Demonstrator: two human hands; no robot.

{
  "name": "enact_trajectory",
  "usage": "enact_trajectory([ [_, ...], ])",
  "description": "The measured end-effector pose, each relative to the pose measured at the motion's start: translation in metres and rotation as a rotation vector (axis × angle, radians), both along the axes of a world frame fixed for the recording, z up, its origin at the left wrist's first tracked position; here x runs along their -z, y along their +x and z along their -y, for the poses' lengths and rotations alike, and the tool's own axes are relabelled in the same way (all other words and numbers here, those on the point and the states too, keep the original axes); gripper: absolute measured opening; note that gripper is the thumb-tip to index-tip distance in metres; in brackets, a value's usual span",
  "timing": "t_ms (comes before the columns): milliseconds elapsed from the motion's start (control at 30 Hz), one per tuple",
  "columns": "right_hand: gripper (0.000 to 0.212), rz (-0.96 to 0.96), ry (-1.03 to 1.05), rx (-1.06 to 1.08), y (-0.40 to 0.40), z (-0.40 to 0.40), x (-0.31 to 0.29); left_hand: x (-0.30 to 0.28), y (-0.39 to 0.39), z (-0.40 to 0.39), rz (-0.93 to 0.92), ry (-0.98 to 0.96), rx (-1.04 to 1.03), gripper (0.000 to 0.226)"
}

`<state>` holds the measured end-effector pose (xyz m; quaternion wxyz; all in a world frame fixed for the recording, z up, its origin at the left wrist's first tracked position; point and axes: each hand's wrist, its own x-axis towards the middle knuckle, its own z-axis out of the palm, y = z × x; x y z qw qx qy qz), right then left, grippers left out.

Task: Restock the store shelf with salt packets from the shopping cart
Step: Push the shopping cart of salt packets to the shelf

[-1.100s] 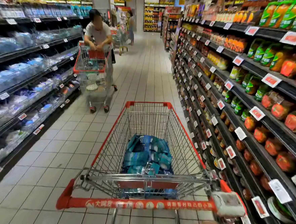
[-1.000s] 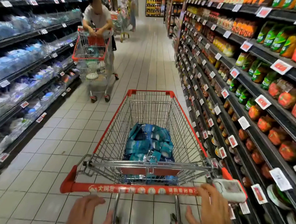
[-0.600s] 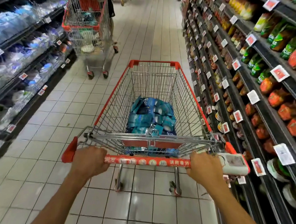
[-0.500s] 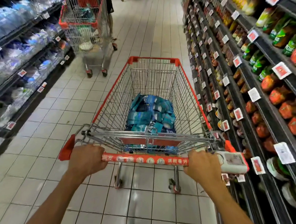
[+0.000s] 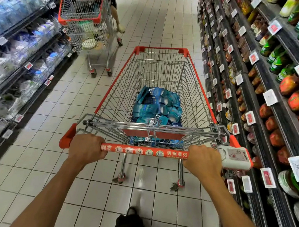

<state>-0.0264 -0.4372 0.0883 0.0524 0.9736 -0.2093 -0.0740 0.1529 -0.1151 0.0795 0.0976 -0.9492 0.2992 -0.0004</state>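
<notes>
Blue salt packets (image 5: 157, 105) lie heaped on the floor of a red-rimmed shopping cart (image 5: 111, 94), low enough to ride without spilling. The left hand (image 5: 87, 149) and right hand (image 5: 203, 160) each curl tight round the handle bar (image 5: 143, 151), set wide apart, likely for steering. A second cart (image 5: 82, 18) stands ahead near the left shelf (image 5: 23, 55), which holds pale bagged goods; no packet is shelved yet.

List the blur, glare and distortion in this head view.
Head view: left shelves of pale packets smear with motion blur; white floor tiles show soft glare; wide-angle bending curves the right shelves; red-handled wire cart and blue salt packets stay sharp.
</notes>
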Motion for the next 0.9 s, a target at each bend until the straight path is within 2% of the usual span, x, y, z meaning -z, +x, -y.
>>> enact_trajectory([
  [233,0.036,-0.002,-0.029,-0.016,0.049,0.019,0.002,0.002,0.06,0.023,0.031,0.061,0.021,0.035],
  [500,0.023,-0.048,-0.027,0.067,0.119,0.062,-0.008,-0.001,0.136,0.074,-0.006,0.081,0.059,0.034],
  [733,0.034,-0.04,-0.152,0.062,0.186,0.115,-0.006,-0.004,0.21,0.133,0.002,0.071,0.071,0.033],
  [900,0.032,0.013,-0.146,0.063,0.24,0.169,0.001,0.0,0.262,0.185,0.043,0.026,0.064,0.033],
])
